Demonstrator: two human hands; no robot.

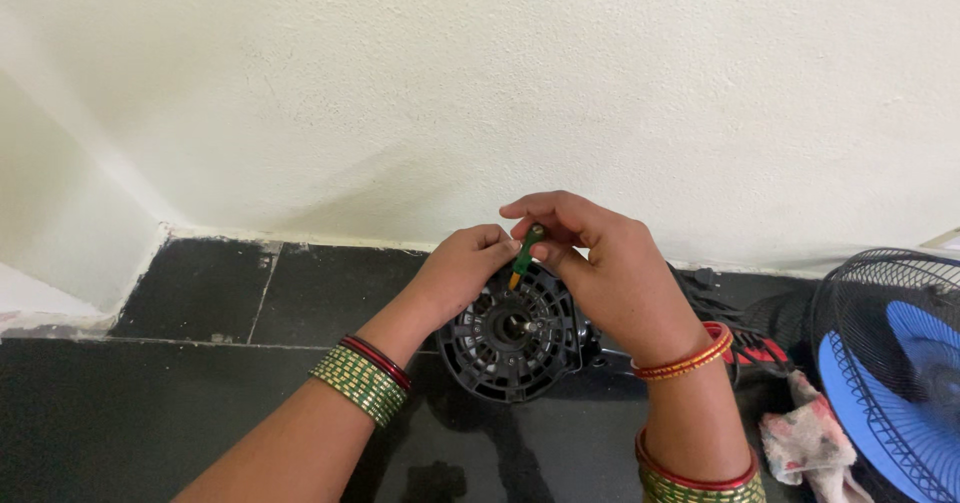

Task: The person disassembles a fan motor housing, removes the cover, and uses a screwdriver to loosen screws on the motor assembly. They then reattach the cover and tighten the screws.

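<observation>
Screwdriver (pixel 526 251), green handle, pinched by right hand (pixel 600 263) and left hand (pixel 462 268) above black motor housing (pixel 510 348).

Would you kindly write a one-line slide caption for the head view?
Both hands, left and right, hold a green screwdriver over a black fan motor housing on dark floor.

Black tiled floor (pixel 180 403) carries motor housing (pixel 510 348), fan guard (pixel 885 363), rag (pixel 810 443).

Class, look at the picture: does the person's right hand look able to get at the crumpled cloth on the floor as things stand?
Probably yes. The cloth lies in the open beside the right forearm, with nothing on top. But the right hand is pinching a small green screwdriver with the left hand, so it isn't free.
</observation>
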